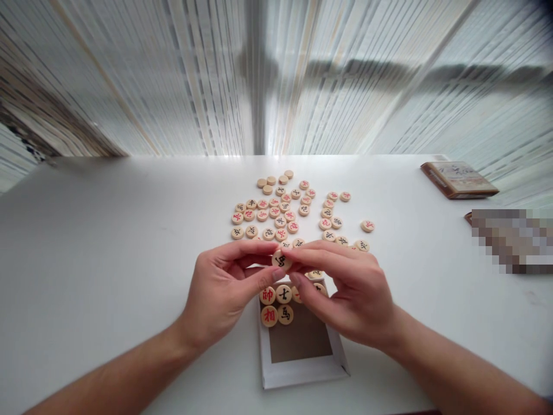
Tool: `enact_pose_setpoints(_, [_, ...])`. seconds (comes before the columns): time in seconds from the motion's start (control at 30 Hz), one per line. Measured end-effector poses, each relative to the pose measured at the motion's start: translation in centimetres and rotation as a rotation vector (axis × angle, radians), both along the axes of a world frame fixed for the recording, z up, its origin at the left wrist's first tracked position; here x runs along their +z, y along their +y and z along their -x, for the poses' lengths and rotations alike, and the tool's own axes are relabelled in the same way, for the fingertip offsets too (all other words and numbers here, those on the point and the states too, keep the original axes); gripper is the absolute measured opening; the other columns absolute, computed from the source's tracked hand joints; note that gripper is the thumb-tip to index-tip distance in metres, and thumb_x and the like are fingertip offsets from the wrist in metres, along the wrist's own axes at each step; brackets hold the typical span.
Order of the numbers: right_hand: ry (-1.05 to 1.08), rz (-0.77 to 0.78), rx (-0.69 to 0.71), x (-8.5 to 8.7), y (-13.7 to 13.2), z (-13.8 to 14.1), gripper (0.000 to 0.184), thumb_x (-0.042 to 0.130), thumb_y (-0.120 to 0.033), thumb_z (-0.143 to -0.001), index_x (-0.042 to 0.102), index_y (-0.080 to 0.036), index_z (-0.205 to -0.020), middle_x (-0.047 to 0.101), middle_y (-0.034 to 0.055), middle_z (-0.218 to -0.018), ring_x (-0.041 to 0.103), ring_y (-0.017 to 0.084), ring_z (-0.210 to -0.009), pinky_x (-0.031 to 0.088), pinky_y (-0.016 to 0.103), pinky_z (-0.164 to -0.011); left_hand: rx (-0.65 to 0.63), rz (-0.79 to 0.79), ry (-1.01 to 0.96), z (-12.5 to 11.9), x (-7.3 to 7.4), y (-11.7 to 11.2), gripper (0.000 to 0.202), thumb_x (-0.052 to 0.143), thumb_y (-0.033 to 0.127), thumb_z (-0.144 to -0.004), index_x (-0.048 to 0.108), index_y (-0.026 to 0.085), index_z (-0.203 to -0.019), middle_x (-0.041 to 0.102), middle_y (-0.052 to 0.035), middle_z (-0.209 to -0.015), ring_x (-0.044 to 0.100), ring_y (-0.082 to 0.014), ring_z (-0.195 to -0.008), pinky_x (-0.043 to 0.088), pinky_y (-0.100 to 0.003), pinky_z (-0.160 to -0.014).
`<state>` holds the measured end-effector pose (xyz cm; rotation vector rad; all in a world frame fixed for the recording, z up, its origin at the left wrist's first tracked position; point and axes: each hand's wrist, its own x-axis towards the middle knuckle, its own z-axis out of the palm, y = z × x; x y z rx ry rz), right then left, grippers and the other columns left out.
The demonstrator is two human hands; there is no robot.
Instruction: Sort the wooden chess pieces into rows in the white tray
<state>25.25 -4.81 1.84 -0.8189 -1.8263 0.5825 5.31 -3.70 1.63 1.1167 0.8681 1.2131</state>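
Observation:
A round wooden xiangqi piece (281, 260) with a black character is held up between both hands, above the far end of an open white box (298, 373). My left hand (228, 282) pinches it from the left with thumb and fingers. On the right side, the fingers of my right hand (349, 288) close on the same piece. Inside the box lie several pieces, among them a red-marked piece (269, 316) and a black-marked piece (286, 314) side by side. My right hand hides part of the box's upper row.
Many loose xiangqi pieces (262, 215) with red or black characters spread over the white table (129, 230) beyond my hands; a few lie blank side up. A flat decorated box (460, 178) and a blurred-out item (514, 239) are at the right. Striped curtains (216, 75) hang behind.

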Motion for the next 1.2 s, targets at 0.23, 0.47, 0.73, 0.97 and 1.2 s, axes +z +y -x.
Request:
enact_pose_setpoints(0.23, [0.382,0.574,0.123,0.26,-0.02,0.21,0.015,0.086,-0.02,-0.091,0.086,-0.02,-0.106,0.087,0.0059,-0.09,0.084,0.018,-0.076,0.071,0.024,-0.07,0.112,-0.262,0.135,0.29,-0.15,-0.77,0.033,0.095,0.001,-0.073,0.089,0.022,-0.098,0.087,0.0002,-0.092,0.084,-0.0142,-0.08,0.071,-0.018,-0.079])
enact_pose_setpoints(0.47, [0.502,0.684,0.165,0.48,0.18,0.4,0.023,0.094,-0.019,-0.083,0.086,-0.02,-0.105,0.086,0.0052,-0.084,0.081,0.016,-0.066,0.071,0.021,-0.063,0.121,-0.324,0.221,0.53,-0.22,-0.38,0.025,0.096,0.01,-0.076,0.089,0.022,-0.097,0.087,-0.0026,-0.088,0.083,-0.0175,-0.076,0.072,-0.021,-0.072])
enact_pose_setpoints(0.73, [0.52,0.643,0.175,0.66,0.16,0.45,0.021,0.091,-0.017,-0.085,0.089,-0.022,-0.105,0.084,0.0032,-0.078,0.08,0.014,-0.065,0.069,0.019,-0.063,0.024,-0.149,0.145,0.54,-0.57,-0.19,0.026,0.094,0.015,-0.081,0.089,0.023,-0.105,0.088,-0.004,-0.094,0.086,-0.0207,-0.077,0.073,-0.024,-0.073])
enact_pose_setpoints(0.97, [0.469,0.591,0.163,0.71,0.26,0.36,0.018,0.091,-0.024,-0.087,0.087,-0.02,-0.105,0.083,0.0047,-0.08,0.081,0.017,-0.069,0.071,0.024,-0.068,0.035,-0.267,0.266,0.67,-0.82,-0.4,0.027,0.088,0.019,-0.089,0.088,0.025,-0.115,0.088,-0.0055,-0.104,0.085,-0.0188,-0.08,0.072,-0.023,-0.075])
enact_pose_setpoints(1.2, [0.469,0.662,0.126,0.36,0.3,0.23,0.031,0.1,-0.031,-0.076,0.084,-0.018,-0.1,0.082,0.0047,-0.08,0.08,0.019,-0.068,0.071,0.027,-0.065,0.074,-0.538,0.452,0.83,-1.01,-0.27,0.034,0.084,0.018,-0.093,0.084,0.026,-0.126,0.085,-0.0081,-0.106,0.079,-0.0183,-0.089,0.067,-0.024,-0.076])
